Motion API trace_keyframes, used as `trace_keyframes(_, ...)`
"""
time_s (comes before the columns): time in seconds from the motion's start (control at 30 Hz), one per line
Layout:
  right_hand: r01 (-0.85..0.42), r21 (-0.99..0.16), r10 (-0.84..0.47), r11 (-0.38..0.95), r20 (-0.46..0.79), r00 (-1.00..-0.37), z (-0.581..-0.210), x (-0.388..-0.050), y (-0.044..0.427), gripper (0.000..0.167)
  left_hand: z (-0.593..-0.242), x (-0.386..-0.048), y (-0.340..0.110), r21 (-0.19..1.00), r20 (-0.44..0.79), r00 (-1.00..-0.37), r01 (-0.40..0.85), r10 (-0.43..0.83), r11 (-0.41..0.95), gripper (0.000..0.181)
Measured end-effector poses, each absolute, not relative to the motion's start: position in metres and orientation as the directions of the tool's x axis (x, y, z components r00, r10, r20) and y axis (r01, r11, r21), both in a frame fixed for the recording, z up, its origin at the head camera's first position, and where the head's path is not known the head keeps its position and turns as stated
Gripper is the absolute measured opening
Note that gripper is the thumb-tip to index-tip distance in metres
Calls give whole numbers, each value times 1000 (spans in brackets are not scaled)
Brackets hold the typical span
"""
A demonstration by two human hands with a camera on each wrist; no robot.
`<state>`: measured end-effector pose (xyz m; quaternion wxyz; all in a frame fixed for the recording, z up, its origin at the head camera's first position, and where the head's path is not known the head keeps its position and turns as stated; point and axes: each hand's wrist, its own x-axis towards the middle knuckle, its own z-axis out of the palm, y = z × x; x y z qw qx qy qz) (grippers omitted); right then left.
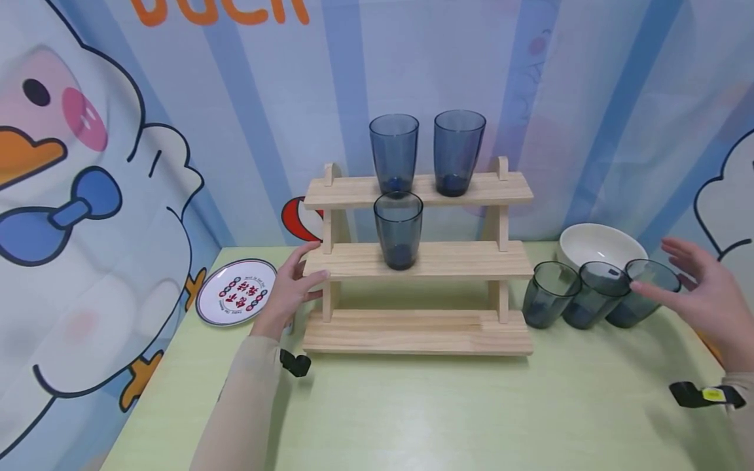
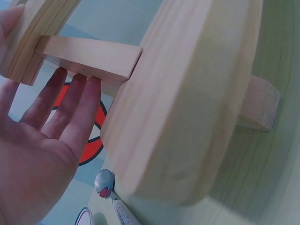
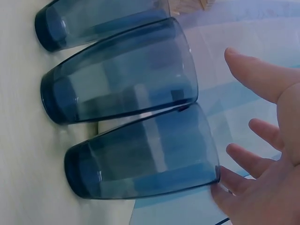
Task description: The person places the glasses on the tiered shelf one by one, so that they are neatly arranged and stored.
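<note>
A three-tier wooden stand point(image 1: 418, 332) stands mid-table. My left hand point(image 1: 288, 291) holds the left end of its middle tier, thumb in front; in the left wrist view the fingers reach behind, near an upright post point(image 2: 89, 56). Two blue-tinted glasses point(image 1: 393, 154) point(image 1: 459, 154) stand on the top tier and one glass point(image 1: 398, 229) on the middle tier. Three more glasses point(image 1: 548, 297) point(image 1: 595, 297) point(image 1: 633, 306) stand in a row right of the stand. My right hand point(image 1: 707, 297) is spread beside the rightmost glass point(image 3: 145, 157), fingertips close to its rim; contact is unclear.
Behind the row of glasses sits a white bowl point(image 1: 601, 243). A round plate point(image 1: 235, 292) with red lettering lies left of the stand. A spoon point(image 2: 105, 183) shows near the stand's left end. A printed curtain point(image 1: 265, 131) hangs behind the table.
</note>
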<state>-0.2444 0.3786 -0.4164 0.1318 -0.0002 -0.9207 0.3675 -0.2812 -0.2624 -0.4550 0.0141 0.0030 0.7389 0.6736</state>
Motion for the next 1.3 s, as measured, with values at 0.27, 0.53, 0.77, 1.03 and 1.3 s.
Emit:
trace_keyframes(0.27, -97, -730, 65, 677, 191, -979, -432, -246, 391, 97, -456, -282, -263, 996, -15, -1000, -13, 23, 86, 67)
trace_keyframes(0.53, -83, -763, 48, 642, 149, -988, -454, -254, 404, 99, -456, -282, -263, 996, 0, -1000, 1, 19, 88, 64)
trace_keyframes(0.77, -75, -789, 44, 610, 128, -991, -469, -259, 410, 100, -457, -282, -263, 997, -1, -1000, 1, 21, 79, 64)
trace_keyframes(1.03, -109, -832, 65, 544, 172, -983, -477, -261, 410, 93, -455, -282, -261, 997, -8, -1000, -6, 20, 82, 65)
trace_keyframes(1.3, -111, -868, 114, 483, 189, -975, -479, -257, 406, 88, -454, -279, -261, 995, -15, -1000, -14, 12, 95, 64)
